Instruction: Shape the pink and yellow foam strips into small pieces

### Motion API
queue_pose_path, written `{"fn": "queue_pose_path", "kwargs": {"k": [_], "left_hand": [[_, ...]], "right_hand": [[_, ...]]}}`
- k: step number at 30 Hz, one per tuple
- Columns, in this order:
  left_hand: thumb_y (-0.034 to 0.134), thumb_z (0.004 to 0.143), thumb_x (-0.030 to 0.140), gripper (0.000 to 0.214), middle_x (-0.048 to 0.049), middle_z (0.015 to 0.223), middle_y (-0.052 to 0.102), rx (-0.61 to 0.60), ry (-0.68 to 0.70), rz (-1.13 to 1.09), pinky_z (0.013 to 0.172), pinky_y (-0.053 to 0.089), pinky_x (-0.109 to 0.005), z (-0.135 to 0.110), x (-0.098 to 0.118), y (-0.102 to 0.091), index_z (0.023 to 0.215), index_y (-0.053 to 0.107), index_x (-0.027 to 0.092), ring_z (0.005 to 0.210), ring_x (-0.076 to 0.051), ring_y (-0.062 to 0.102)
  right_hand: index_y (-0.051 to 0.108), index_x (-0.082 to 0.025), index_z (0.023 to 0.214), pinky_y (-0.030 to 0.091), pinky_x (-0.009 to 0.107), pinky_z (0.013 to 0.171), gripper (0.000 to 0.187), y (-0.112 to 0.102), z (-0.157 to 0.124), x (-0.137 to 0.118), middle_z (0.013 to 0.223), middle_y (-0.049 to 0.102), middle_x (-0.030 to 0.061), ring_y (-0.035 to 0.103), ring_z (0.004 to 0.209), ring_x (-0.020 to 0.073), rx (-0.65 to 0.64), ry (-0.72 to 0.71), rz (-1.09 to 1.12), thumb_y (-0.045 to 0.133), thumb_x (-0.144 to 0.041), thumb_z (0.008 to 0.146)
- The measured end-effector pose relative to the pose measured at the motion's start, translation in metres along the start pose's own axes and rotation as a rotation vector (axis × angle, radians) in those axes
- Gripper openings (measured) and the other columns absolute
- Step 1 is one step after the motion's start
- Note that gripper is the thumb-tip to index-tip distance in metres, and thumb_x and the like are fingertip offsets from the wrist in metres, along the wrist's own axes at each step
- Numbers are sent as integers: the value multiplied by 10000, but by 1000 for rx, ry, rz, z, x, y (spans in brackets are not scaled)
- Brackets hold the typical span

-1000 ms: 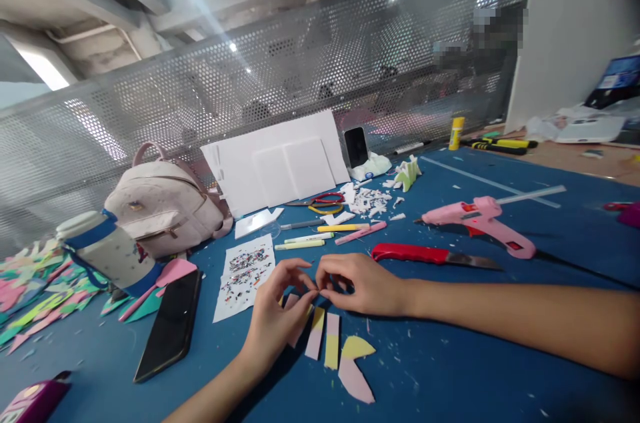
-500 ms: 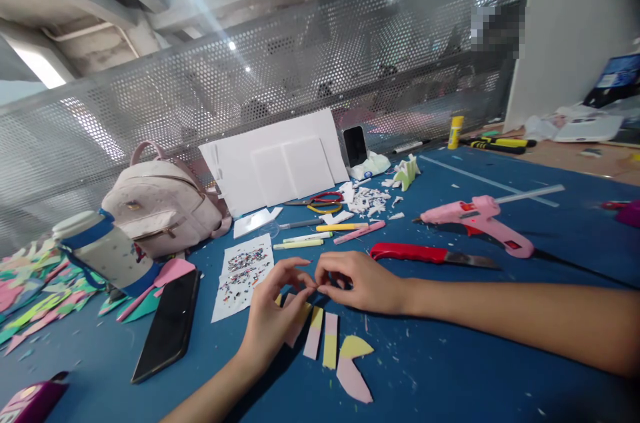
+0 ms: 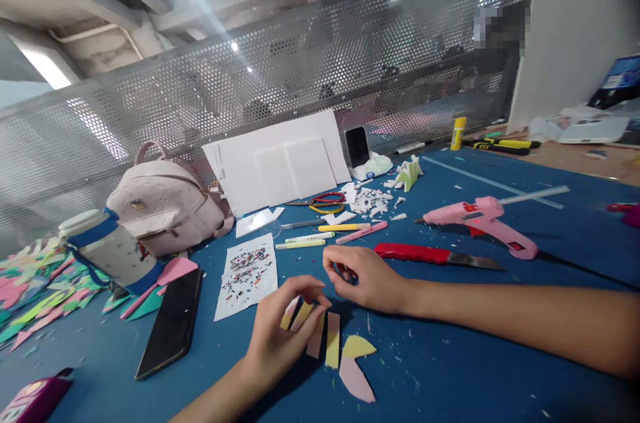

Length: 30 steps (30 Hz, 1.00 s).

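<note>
My left hand [image 3: 283, 326] is curled over pink and yellow strips on the blue table, its thumb and fingertips brought together. Whatever it may pinch is too small to make out. Beyond it and to the right, my right hand [image 3: 373, 279] rests with fingers bent inward; their tips are partly hidden, as is anything between them. A two-coloured strip [image 3: 333, 341] lies just right of my left hand, beside a curved yellow and pink foam piece [image 3: 356, 369]. Small bits dot a white paper sheet [image 3: 247, 276] left of the hands.
A red-handled knife [image 3: 413, 252] lies past my right hand, blade bare. Farther right is a pink glue gun [image 3: 483, 216] with its cord. Pens [image 3: 345, 227], scissors [image 3: 325, 201] and white scraps [image 3: 370, 201] are behind. A phone [image 3: 173, 323], bottle [image 3: 107, 249] and backpack [image 3: 165, 203] stand left.
My hands, whose fingertips met before, are now apart. The left has moved toward me and slightly right, over the strips; the right has shifted slightly right.
</note>
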State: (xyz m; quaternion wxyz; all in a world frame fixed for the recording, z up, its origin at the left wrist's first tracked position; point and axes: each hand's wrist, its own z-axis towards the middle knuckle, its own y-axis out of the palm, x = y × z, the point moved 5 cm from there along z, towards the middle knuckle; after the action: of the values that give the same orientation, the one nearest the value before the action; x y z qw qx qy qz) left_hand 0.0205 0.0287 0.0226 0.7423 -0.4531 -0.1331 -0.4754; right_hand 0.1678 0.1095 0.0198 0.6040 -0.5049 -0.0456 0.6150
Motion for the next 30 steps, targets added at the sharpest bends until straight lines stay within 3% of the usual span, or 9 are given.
{"fn": "queue_pose_path", "kwargs": {"k": [8, 14, 30], "left_hand": [[610, 887, 85, 229, -24, 915, 756, -79, 31, 39, 756, 536, -225, -1, 5, 6, 1060, 607, 235, 795, -151, 712], [588, 889, 83, 193, -28, 902, 743, -152, -54, 10, 702, 530, -210, -1, -2, 13, 1020, 599, 224, 747, -136, 688], [553, 883, 72, 169, -26, 865, 737, -195, -31, 38, 694, 519, -222, 2, 1, 17, 921, 594, 232, 762, -159, 699]], "right_hand": [[528, -190, 834, 337, 215, 597, 94, -1, 1, -3, 784, 567, -21, 479, 644, 111, -8, -13, 50, 524, -97, 823], [560, -186, 856, 337, 210, 581, 164, 2, 0, -2, 768, 585, -20, 487, 629, 111, -50, -18, 66, 514, -48, 781], [566, -184, 787, 320, 219, 592, 181, 3, 0, -3, 763, 580, -15, 475, 643, 119, -48, -89, 44, 493, -19, 774]]}}
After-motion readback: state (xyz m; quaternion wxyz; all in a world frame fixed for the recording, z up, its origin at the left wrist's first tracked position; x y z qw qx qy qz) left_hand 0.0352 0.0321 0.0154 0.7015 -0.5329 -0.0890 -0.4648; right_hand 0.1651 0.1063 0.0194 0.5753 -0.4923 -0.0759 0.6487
